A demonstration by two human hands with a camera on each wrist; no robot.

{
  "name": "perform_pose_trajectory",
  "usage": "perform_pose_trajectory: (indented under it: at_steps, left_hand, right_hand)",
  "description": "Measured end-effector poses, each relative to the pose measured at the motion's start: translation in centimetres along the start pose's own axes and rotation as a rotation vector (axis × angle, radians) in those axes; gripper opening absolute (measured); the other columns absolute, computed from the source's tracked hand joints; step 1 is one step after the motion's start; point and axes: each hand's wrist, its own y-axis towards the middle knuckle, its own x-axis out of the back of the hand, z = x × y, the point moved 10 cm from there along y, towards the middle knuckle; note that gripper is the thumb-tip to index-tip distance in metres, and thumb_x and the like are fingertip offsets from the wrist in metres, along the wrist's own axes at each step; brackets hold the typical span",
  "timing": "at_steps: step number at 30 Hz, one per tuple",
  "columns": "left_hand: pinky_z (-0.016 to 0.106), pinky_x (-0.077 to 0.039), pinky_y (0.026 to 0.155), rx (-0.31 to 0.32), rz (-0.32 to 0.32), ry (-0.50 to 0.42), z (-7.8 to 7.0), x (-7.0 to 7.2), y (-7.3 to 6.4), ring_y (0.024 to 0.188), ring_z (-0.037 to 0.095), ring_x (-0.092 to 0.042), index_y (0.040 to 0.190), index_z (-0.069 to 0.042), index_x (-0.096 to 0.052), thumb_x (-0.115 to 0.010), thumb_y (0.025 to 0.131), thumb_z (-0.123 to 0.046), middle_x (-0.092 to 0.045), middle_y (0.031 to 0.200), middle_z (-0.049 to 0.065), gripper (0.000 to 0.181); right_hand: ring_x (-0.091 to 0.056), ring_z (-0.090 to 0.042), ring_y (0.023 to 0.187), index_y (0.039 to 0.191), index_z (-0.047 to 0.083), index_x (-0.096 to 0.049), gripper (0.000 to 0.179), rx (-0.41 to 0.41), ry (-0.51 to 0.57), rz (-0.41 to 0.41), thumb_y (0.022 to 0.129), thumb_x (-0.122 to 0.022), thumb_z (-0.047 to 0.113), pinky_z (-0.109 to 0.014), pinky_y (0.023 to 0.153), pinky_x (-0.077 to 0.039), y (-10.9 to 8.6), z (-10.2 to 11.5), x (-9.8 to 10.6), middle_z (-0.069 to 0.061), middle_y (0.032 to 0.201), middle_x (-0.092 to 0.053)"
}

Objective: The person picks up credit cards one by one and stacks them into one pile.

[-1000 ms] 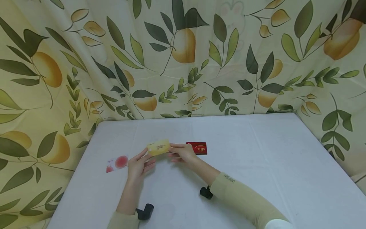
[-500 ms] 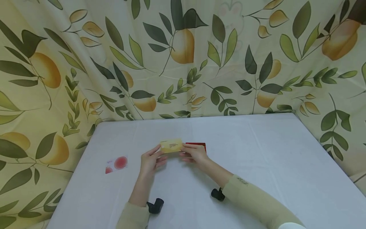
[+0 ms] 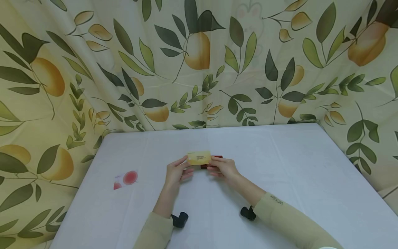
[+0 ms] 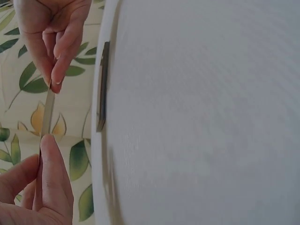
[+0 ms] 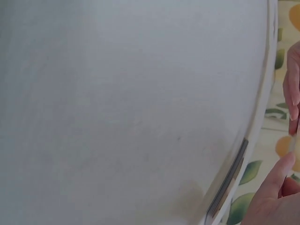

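Observation:
A yellow card (image 3: pixel 199 158) with small print is held up over the table between both hands. My left hand (image 3: pixel 175 174) pinches its left end, and my right hand (image 3: pixel 224 168) pinches the right end. Edge-on, the card (image 4: pixel 48 110) appears as a thin strip in the left wrist view, clear of the tabletop. Behind and below it lies a red card (image 3: pixel 204 167), mostly covered by the yellow card and the right fingers. From the left wrist it shows as a dark, flat, fairly thick slab (image 4: pixel 103 86) on the cloth.
On the left of the white table (image 3: pixel 280 166) lies a white card with a pink-red circle (image 3: pixel 125 180). A curtain with fruit and leaves (image 3: pixel 199 86) hangs behind the table's far edge. Black cameras (image 3: pixel 180 220) are strapped at both wrists.
Both hands have carried the yellow card to the right, from left of the red card to partly in front of it. The pink-circle card stays put, now fully uncovered.

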Motion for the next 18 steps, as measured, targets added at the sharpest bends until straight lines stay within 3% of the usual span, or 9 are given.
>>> perform_pose_trajectory:
  at_steps: [18]
  left_hand:
    - [0.031,-0.057,0.063,0.072,0.046,0.043,2.2,-3.9,1.7,0.059,0.016,-0.066,0.123,-0.004,-0.057,-0.061,0.083,0.0,-0.066,0.099,0.019,0.04]
  right_hand:
    - [-0.068,-0.013,0.07,0.125,0.004,-0.055,0.042,-0.066,0.007,-0.073,0.085,-0.064,0.009,-0.025,0.063,-0.056,0.4,-0.8,4.3,-0.005,0.079,-0.07]
